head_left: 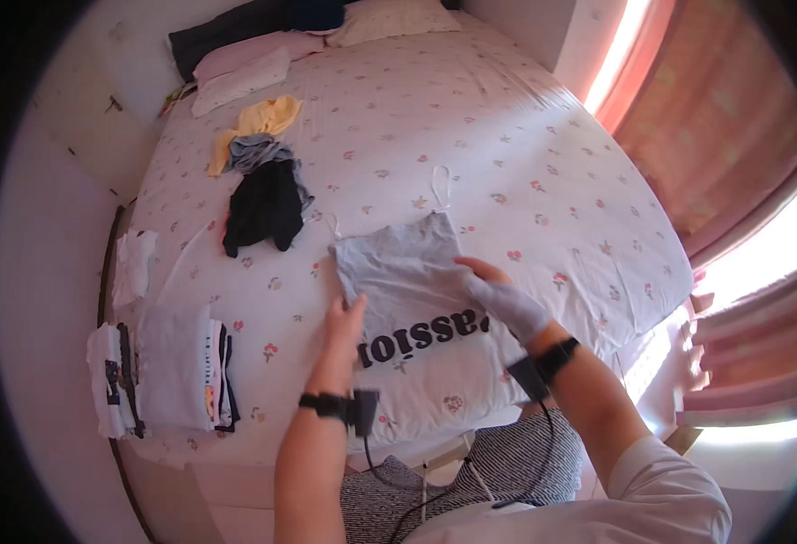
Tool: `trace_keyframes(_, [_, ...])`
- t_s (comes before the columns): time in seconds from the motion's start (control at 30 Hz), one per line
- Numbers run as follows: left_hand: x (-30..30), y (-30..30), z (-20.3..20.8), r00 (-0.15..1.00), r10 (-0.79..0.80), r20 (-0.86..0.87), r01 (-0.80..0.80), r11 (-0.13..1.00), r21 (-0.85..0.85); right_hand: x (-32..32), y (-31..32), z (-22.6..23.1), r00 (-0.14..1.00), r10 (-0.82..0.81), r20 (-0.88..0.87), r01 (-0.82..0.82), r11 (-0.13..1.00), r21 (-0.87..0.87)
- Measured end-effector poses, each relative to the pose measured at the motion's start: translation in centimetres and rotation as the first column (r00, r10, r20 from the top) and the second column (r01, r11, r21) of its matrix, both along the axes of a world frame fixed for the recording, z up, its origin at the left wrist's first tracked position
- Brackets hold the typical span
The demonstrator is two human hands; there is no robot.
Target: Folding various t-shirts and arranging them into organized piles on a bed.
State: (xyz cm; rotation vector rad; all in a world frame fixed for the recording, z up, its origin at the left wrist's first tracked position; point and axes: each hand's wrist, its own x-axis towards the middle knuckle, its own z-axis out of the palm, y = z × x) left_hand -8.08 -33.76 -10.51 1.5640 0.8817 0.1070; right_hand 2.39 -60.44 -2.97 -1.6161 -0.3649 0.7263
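Illumination is daylight, entering from the right past the curtain (720, 118). Gaps at far right and near right are overexposed to white. The curtain shows backlit pink and orange. A pale band of light lies across the far right of the bed (580, 181); harder bright patches fall beside its near right corner. The left wall (49, 299) is dimmer, with a mauve cast. The black garment (267, 207) reads nearly flat, most folds lost in shadow; soft shading models the grey top (398, 254). Straight edges bow outward toward the rim. A black round border cuts off the corners. The far pillows (398, 20) are softer.
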Motion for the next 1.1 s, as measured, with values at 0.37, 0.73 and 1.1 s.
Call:
trace_keyframes(0.37, [-12.9,-0.9,6.5,0.893,-0.034,0.449,0.292,0.804,-0.519,-7.8,-6.6,2.0,0.978,0.120,-0.171,-0.080,0.971,0.226])
trace_keyframes(0.73, [-21.5,-8.8,0.0,0.971,-0.238,-0.028,0.236,0.971,-0.043,-16.9,-10.5,1.0,0.913,0.179,-0.367,-0.164,0.984,0.072])
trace_keyframes(1.1, [-21.9,-9.1,1.7,0.965,-0.258,-0.037,0.260,0.962,0.086,-17.0,-11.9,-2.0,0.975,0.156,-0.157,-0.142,0.985,0.093])
